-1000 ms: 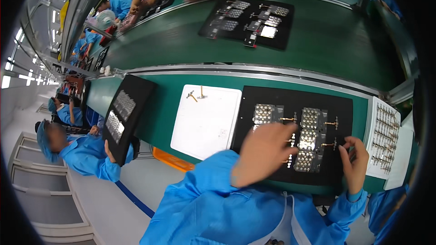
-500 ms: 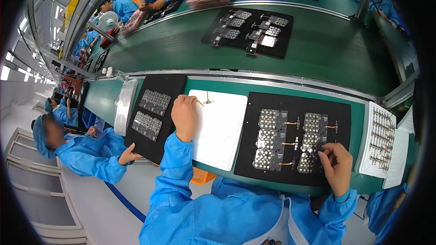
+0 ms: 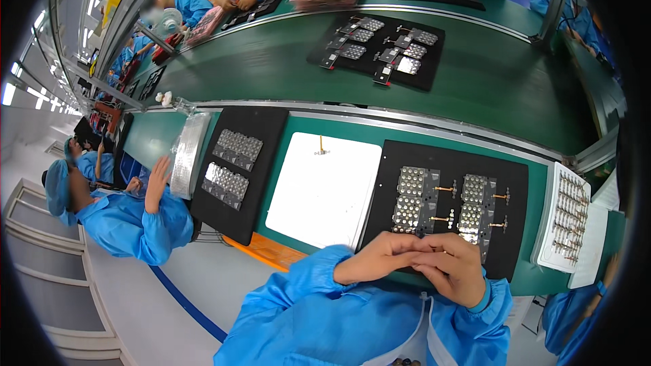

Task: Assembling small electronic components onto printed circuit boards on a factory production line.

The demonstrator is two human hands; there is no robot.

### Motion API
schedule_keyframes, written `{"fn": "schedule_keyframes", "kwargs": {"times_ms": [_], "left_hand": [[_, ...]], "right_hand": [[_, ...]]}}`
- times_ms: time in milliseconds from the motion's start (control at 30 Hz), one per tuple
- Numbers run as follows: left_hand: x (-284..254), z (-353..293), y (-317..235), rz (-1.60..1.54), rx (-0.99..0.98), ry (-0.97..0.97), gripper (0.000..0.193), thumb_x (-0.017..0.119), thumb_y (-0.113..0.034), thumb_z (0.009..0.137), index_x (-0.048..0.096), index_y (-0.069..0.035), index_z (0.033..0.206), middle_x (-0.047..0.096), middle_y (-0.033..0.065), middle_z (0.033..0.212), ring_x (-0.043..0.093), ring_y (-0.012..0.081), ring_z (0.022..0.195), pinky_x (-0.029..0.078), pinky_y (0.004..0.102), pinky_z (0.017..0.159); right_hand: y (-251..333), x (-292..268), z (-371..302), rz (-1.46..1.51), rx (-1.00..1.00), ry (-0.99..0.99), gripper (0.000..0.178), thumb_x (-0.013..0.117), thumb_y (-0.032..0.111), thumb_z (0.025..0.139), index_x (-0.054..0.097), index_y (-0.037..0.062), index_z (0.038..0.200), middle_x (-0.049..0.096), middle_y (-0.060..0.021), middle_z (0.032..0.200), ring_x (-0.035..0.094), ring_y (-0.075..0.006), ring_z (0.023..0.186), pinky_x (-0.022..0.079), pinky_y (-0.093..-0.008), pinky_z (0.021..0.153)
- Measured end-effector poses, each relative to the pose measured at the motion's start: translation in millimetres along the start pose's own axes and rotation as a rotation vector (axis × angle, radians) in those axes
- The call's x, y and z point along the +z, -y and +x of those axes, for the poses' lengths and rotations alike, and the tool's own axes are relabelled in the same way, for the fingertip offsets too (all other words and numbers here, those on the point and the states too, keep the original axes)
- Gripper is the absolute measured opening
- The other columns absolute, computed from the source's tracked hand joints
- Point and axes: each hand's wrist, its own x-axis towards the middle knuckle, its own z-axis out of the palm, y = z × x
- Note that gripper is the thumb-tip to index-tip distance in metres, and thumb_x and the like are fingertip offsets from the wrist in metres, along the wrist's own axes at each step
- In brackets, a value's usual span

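Observation:
My left hand [image 3: 385,257] and my right hand [image 3: 453,266] meet over the near edge of a black foam pad [image 3: 512,247]. Their fingers are pinched together; whatever lies between them is hidden. Beneath and beyond them, two columns of keypad-like boards with round metal domes, such as this board [image 3: 411,181], lie on the pad. Small flex cables with orange strips, among them this flex cable [image 3: 500,224], extend from several boards. The hands cover the nearest boards. To the left is a white tray [image 3: 319,196] with one small flex cable [image 3: 321,149] near its far edge.
Another black pad [image 3: 254,129] with two dome boards lies left. A white tray [image 3: 548,244] of small flex cables stands at right. Beyond the metal rail, a loaded black pad [image 3: 434,71] lies on the green belt [image 3: 251,71]. A co-worker [image 3: 135,220] sits at left.
My left hand has moved right from the white tray to meet my right hand, which shifted left. One of the tray's two flex cables is gone. The co-worker's hand has left the left pad.

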Motion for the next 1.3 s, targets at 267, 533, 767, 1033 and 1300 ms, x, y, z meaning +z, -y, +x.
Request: {"fn": "schedule_keyframes", "kwargs": {"times_ms": [267,533,767,1033,1300], "left_hand": [[18,8,-5,0.693,0.453,-0.498,0.031,0.070,0.002,0.091,0.067,0.001,0.121,0.070,0.0113,0.099,0.068,0.0182,0.090,0.055,0.0296,0.081],[18,10,-8,1.065,0.639,-0.494,0.033,0.077,0.003,0.080,0.074,-0.001,0.113,0.070,0.0132,0.097,0.069,0.0270,0.085,0.054,0.0336,0.071],[14,13,-3,1.135,0.712,-0.480,0.033,0.078,0.002,0.077,0.075,-0.001,0.109,0.069,0.0118,0.094,0.067,0.0280,0.083,0.053,0.0367,0.072],[15,10,-15,1.222,0.727,-0.511,0.028,0.070,0.009,0.080,0.075,-0.002,0.105,0.070,0.0109,0.089,0.067,0.0291,0.082,0.053,0.0391,0.075],[14,-5,-37,0.874,0.317,-0.355,0.013,0.074,-0.002,0.087,0.072,-0.001,0.100,0.071,0.0109,0.089,0.068,0.0246,0.082,0.053,0.0338,0.076]], "right_hand": [[-6,0,-3,0.164,0.377,-0.211,0.006,0.072,0.000,0.088,0.074,-0.0009,0.093,0.070,-0.0100,0.081,0.063,-0.0144,0.062,0.045,-0.0256,0.054],[-14,13,-8,0.098,0.383,-0.194,0.008,0.073,0.000,0.087,0.073,0.0005,0.095,0.064,-0.0081,0.075,0.059,-0.0156,0.058,0.045,-0.0285,0.051],[-19,14,-13,-0.037,0.243,-0.198,0.011,0.076,0.002,0.083,0.074,0.0022,0.095,0.065,-0.0093,0.077,0.063,-0.0241,0.061,0.050,-0.0335,0.053],[-20,11,-12,0.021,0.225,-0.151,0.015,0.075,-0.003,0.082,0.074,-0.0005,0.097,0.066,-0.0102,0.078,0.063,-0.0197,0.062,0.047,-0.0299,0.052],[-19,8,-13,-0.160,0.099,-0.160,0.017,0.077,0.000,0.079,0.075,0.0031,0.095,0.066,-0.0078,0.078,0.064,-0.0228,0.064,0.051,-0.0330,0.054]]}}
